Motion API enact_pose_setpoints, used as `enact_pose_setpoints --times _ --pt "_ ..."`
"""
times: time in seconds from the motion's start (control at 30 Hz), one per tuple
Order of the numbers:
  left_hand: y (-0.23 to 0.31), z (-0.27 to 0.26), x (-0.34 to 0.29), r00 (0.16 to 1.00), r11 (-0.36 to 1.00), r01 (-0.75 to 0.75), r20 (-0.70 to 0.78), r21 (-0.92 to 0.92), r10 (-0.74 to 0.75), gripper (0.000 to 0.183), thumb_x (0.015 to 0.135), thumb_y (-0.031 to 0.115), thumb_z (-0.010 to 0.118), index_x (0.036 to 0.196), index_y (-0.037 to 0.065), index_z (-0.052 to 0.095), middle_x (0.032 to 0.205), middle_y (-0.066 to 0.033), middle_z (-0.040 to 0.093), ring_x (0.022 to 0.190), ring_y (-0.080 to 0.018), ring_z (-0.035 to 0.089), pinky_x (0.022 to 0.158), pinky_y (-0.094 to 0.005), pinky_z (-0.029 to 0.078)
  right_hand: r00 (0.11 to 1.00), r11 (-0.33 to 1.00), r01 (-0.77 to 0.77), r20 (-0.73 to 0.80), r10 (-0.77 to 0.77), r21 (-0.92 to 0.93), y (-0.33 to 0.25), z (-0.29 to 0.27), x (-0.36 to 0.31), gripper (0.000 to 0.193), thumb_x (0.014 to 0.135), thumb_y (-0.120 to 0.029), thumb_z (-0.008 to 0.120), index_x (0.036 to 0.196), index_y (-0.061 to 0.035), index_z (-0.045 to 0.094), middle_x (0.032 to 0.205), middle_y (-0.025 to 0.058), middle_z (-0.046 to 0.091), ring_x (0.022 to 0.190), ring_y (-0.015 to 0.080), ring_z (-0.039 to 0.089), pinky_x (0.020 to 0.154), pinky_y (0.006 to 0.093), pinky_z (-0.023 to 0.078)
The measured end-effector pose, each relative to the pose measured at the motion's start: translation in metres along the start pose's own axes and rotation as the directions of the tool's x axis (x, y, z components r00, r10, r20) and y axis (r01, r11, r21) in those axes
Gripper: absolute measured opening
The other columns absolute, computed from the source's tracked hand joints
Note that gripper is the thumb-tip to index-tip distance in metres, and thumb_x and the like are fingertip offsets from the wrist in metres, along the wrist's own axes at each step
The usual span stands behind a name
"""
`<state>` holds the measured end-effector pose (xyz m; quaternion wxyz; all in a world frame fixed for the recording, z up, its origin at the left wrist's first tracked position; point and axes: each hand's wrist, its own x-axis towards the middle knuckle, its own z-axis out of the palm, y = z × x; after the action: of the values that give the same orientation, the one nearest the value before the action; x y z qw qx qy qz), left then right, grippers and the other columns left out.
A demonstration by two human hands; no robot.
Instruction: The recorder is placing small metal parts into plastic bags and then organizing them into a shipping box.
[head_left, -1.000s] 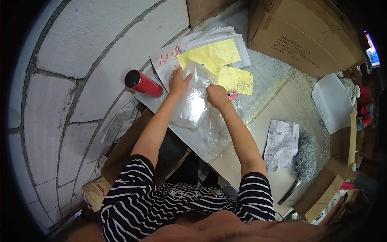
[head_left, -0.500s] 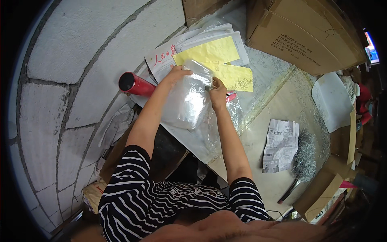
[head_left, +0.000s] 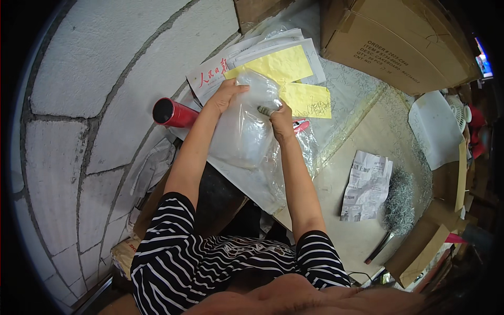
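A clear plastic bag (head_left: 236, 134), or a stack of such bags, is held tilted above the table between my two hands. My left hand (head_left: 226, 94) grips its far left edge, thumb laid across the top face. At the right edge, my right hand (head_left: 282, 119) pinches the plastic; its thumb wears a grey-green wrapping and lies over the front. Just beyond the bag are yellow paper sheets (head_left: 310, 100), one with dark wire-like scraps on it. Beside my right wrist a small red object (head_left: 301, 126) shows partly under more crumpled clear plastic (head_left: 307, 147).
A red bottle (head_left: 181, 114) with a black end lies left of my left forearm, near the block wall (head_left: 63, 79). Printed papers (head_left: 202, 79) lie behind. A large cardboard box (head_left: 388, 47) stands far right. Nearer are a newspaper piece (head_left: 365, 189) and a tangle of silvery strands (head_left: 401, 205).
My right thumb has come over onto the bag's front face. The bag has shifted slightly and its bright glare has faded. Both hands keep their hold.
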<state>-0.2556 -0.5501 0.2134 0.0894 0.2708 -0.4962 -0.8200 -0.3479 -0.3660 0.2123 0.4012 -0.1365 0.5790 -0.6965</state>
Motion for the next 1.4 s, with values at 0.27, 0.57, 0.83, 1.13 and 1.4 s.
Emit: enact_pose_setpoints --times 0.27,0.57,0.83,1.13,1.4 --pt "-0.019 -0.003 0.008 0.967 0.966 -0.018 -0.241 0.257 0.083 0.047 0.092 0.047 0.059 0.104 0.002 0.065 0.097 -0.0028 0.064 0.086 -0.0105 0.056 0.079 -0.0278 0.045 1.0 0.896 -0.006 -0.005 0.009 0.445 0.02 0.003 0.006 0.046 0.079 0.006 0.065 0.123 0.0006 0.056 0.105 0.0088 0.067 0.088 0.017 0.065 0.075 0.0281 0.054" --pt "-0.027 -0.009 0.026 0.957 0.979 0.015 -0.288 0.204 0.045 0.053 0.092 0.046 0.056 0.11 -0.003 0.064 0.101 -0.0075 0.065 0.092 -0.0155 0.057 0.082 -0.0298 0.045 0.996 0.96 -0.081 0.048 0.07 0.268 0.001 0.008 0.003 0.042 0.072 0.003 0.075 0.111 0.0028 0.062 0.101 0.0079 0.068 0.088 0.0161 0.064 0.08 0.029 0.051" --pt "-0.039 0.013 0.027 0.775 0.951 -0.284 -0.555 0.12 0.301 0.034 0.09 0.027 0.062 0.105 -0.004 0.066 0.098 -0.0065 0.065 0.086 -0.0153 0.058 0.08 -0.0266 0.045 0.937 0.878 0.09 -0.26 -0.235 -0.469 0.008 0.028 -0.007 0.051 0.072 -0.007 0.078 0.115 0.0091 0.058 0.108 0.0155 0.067 0.092 0.0267 0.064 0.083 0.0343 0.049" --pt "-0.016 0.016 0.022 0.864 0.997 -0.05 -0.503 -0.053 0.016 0.031 0.084 0.023 0.066 0.099 -0.004 0.066 0.09 -0.009 0.065 0.078 -0.0178 0.061 0.071 -0.0318 0.05 0.967 0.974 0.181 -0.157 -0.201 -0.133 0.015 0.018 -0.007 0.054 0.071 -0.006 0.08 0.118 0.0071 0.056 0.111 0.0142 0.064 0.097 0.0221 0.062 0.088 0.0303 0.047" --pt "-0.016 -0.001 0.04 0.896 0.942 -0.101 -0.441 -0.32 -0.053 0.029 0.084 0.019 0.06 0.099 -0.004 0.065 0.088 -0.0128 0.067 0.082 -0.0254 0.064 0.077 -0.0363 0.053 0.982 0.961 0.162 -0.057 -0.179 -0.224 0.014 0.019 0.002 0.046 0.072 -0.004 0.08 0.114 0.0037 0.061 0.099 0.0091 0.068 0.087 0.0159 0.062 0.08 0.0274 0.048"
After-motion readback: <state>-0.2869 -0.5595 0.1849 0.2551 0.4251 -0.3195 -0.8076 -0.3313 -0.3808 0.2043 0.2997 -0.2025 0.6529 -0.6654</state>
